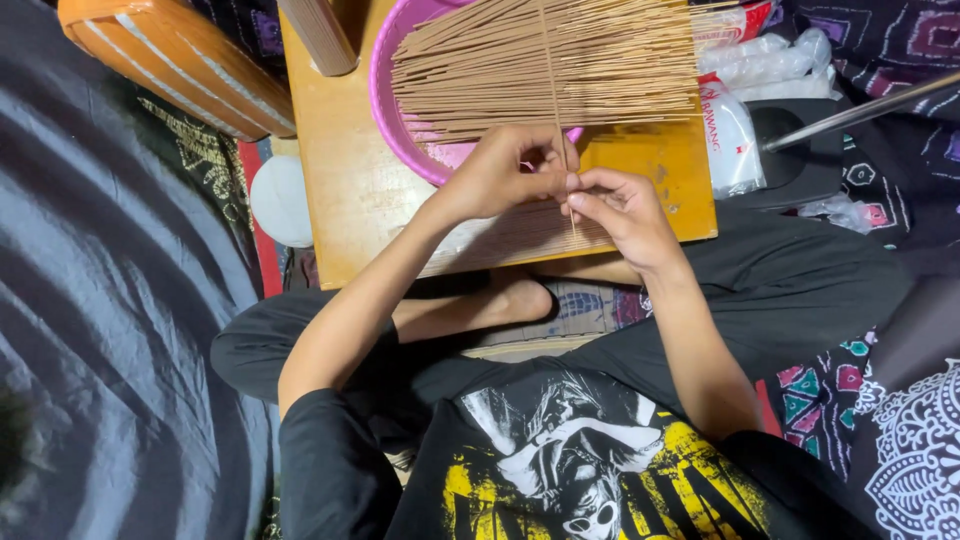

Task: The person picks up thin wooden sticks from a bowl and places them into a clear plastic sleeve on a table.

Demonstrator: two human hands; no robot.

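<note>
Pinching one thin stick (pixel 556 90) between both hands (pixel 570 185), long axis pointing away.

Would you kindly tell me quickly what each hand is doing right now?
Left hand: closed, pinching a thin stick that crosses the stick pile.
Right hand: closed, fingertips pinching the same thin stick lower down.

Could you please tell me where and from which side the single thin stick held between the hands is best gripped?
Probably at its near end, where the left hand and right hand already pinch it. The single stick runs away across the fanned sticks in the pink basin, so a fingertip grip from the person's side suits.
</note>
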